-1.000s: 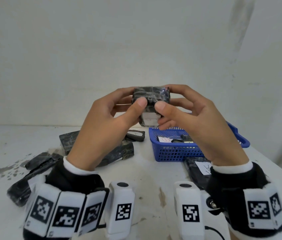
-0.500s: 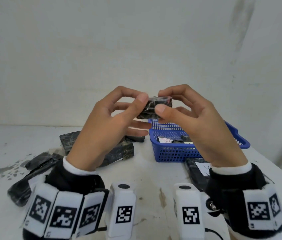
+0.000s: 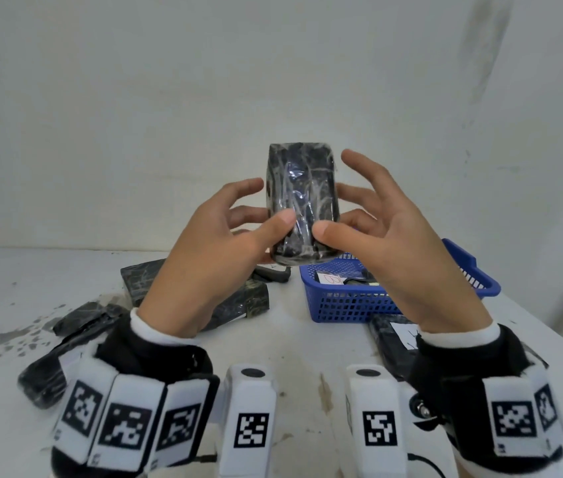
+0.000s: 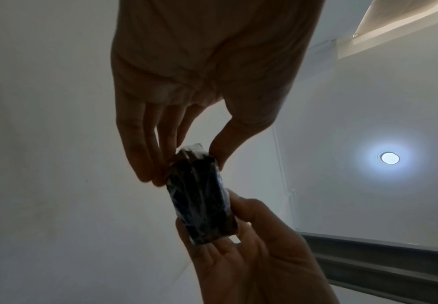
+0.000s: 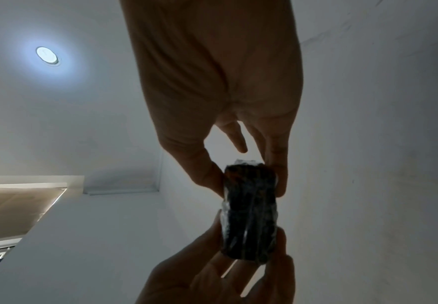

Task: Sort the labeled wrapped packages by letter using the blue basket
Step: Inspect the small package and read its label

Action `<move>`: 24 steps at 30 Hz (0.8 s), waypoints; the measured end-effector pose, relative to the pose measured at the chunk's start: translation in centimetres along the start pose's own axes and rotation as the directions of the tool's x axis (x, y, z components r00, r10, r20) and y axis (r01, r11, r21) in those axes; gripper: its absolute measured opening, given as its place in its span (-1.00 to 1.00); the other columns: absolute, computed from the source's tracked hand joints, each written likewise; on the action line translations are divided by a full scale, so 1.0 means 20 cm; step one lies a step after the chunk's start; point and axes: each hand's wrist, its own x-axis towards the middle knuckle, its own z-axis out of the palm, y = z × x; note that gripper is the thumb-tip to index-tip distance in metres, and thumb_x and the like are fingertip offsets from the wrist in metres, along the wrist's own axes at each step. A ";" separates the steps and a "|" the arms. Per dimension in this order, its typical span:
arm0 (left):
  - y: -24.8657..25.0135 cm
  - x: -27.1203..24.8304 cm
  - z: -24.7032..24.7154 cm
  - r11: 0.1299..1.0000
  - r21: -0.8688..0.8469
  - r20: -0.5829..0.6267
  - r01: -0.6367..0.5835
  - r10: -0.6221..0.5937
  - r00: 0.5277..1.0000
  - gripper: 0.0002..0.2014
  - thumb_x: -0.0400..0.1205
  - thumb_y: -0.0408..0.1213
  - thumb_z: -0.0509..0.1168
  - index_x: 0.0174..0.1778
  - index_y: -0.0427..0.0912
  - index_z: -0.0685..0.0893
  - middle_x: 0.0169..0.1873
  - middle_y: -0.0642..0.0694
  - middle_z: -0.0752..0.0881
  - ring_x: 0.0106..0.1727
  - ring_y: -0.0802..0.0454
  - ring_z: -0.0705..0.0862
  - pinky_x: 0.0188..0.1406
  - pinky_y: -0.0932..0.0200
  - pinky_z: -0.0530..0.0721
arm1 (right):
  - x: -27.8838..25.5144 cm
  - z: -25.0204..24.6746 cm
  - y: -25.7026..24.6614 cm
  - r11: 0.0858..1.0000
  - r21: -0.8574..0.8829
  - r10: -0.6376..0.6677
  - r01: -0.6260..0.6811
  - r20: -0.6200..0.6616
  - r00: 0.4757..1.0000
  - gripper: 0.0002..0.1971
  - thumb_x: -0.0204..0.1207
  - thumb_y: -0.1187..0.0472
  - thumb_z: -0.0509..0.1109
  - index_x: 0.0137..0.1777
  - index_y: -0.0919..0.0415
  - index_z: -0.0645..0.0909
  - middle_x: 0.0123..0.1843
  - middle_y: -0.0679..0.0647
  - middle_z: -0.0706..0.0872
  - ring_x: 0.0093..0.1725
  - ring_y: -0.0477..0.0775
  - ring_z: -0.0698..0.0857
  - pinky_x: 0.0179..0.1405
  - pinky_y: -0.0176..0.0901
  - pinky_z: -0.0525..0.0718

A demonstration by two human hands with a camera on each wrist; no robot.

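Note:
Both hands hold one dark plastic-wrapped package (image 3: 302, 201) upright above the table's middle. Its dark face is toward me and no label shows. My left hand (image 3: 255, 219) pinches its lower left side, thumb in front and fingers behind. My right hand (image 3: 345, 215) pinches the lower right side, with the index finger lifted off. In the left wrist view the package (image 4: 202, 197) sits between the left hand (image 4: 184, 162) and the right hand (image 4: 251, 246). The right wrist view shows the package (image 5: 249, 216) in the right hand (image 5: 244, 181). The blue basket (image 3: 342, 305) stands below, to the right.
The basket holds a package with a white label (image 3: 330, 279). A labelled package (image 3: 397, 336) lies in front of the basket by my right wrist. Several dark packages (image 3: 238, 301) lie on the white table (image 3: 293, 339) at left. A wall stands behind.
The package was turned over in both hands, from label-down and edge-on to upright with its dark face toward me. The hands opened wider around it.

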 end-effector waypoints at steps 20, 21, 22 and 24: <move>-0.01 0.01 -0.01 1.000 0.030 -0.007 -0.006 0.006 1.000 -0.72 0.54 -0.11 0.43 0.12 -0.09 0.61 -0.15 -0.06 0.82 -0.25 0.01 0.81 -0.34 0.11 0.80 | 0.01 0.03 0.00 0.996 -0.094 0.011 -0.009 0.023 1.000 -0.63 0.53 -0.11 0.46 0.33 -0.15 0.66 -0.07 0.04 0.87 0.00 0.31 0.81 0.19 0.32 0.73; -0.01 0.00 -0.01 1.000 0.024 -0.007 -0.011 0.012 1.000 -0.73 0.55 -0.09 0.42 0.12 -0.04 0.61 -0.16 -0.05 0.82 -0.32 0.07 0.79 -0.38 0.14 0.78 | 0.01 0.03 0.00 0.995 -0.100 0.008 -0.005 0.029 1.000 -0.67 0.55 -0.09 0.45 0.31 -0.16 0.67 -0.08 0.05 0.87 0.00 0.31 0.80 0.20 0.33 0.72; -0.01 0.00 -0.01 1.000 0.021 -0.008 -0.023 0.024 1.000 -0.74 0.56 -0.09 0.41 0.13 0.00 0.60 -0.18 -0.05 0.81 -0.37 0.11 0.77 -0.41 0.15 0.77 | 0.01 0.03 0.00 0.994 -0.106 0.007 -0.003 0.035 0.999 -0.67 0.55 -0.11 0.44 0.30 -0.17 0.67 -0.09 0.04 0.87 0.01 0.30 0.80 0.21 0.31 0.72; 0.00 0.00 -0.01 0.998 0.030 -0.006 -0.050 0.050 0.999 -0.74 0.58 -0.12 0.40 0.16 0.03 0.60 -0.19 -0.07 0.80 -0.39 0.13 0.76 -0.41 0.12 0.77 | 0.01 0.03 0.00 0.992 -0.123 0.003 0.002 0.042 0.999 -0.60 0.46 -0.22 0.39 0.28 -0.18 0.68 -0.09 0.00 0.87 0.03 0.26 0.80 0.23 0.19 0.73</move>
